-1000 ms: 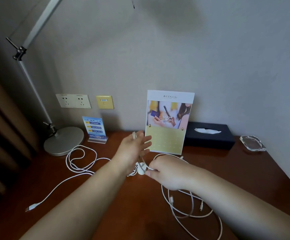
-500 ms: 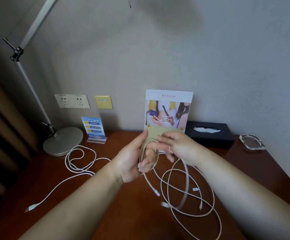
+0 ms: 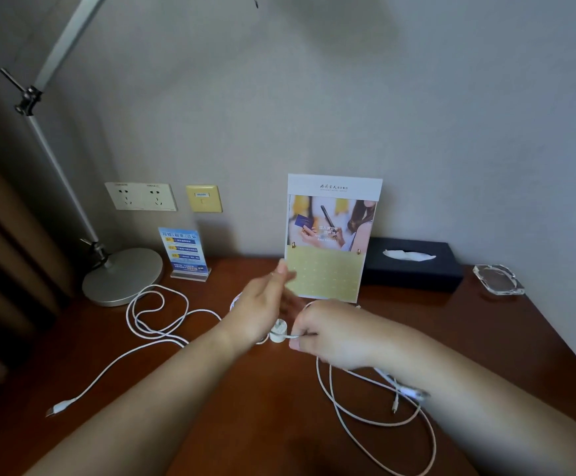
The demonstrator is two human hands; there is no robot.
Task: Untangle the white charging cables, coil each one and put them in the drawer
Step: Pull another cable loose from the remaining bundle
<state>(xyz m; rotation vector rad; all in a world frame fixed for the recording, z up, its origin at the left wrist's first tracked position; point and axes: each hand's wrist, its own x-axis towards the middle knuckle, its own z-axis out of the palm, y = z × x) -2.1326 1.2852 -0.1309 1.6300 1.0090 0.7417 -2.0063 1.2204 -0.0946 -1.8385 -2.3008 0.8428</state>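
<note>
1. The desk (image 3: 211, 424) has open wood toward its near edge. A lamp base (image 3: 121, 276), sign card (image 3: 331, 242) and tissue box (image 3: 413, 262) crowd the wall, so winding is best swung toward the body. No drawer is in view.
2. One cable (image 3: 382, 420) lies in slack loops under the right forearm; feed it evenly.
3. A second cable (image 3: 156, 314) sprawls at the left, uncoiled.
4. The left hand (image 3: 266, 310) holds its fingers fairly straight, as a former for turns.
5. The right hand (image 3: 328, 334) pinches the cable beside a round white plug (image 3: 278, 333).
</note>
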